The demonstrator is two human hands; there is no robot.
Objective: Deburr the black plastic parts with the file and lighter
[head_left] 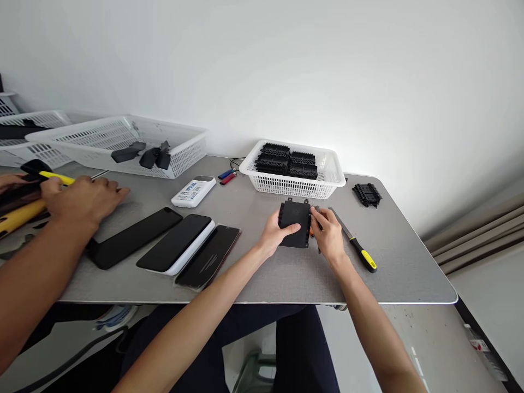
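Note:
A flat black plastic box (295, 220) lies on the grey table (266, 273) in front of me. My left hand (275, 233) grips its left edge, thumb on top. My right hand (328, 232) is closed at its right edge, fingers pinched round something small with a bit of orange showing; what it is I cannot make out. A tool with a yellow-and-black handle (360, 252) lies just right of my right hand.
A white basket (331, 177) of black parts stands behind the box, and a lone black part (367, 194) to its right. Three phones (176, 243), a white device (193, 191) and two lighters (227, 176) lie left. Another person's hand (84, 199) works at far left near white baskets (118, 143).

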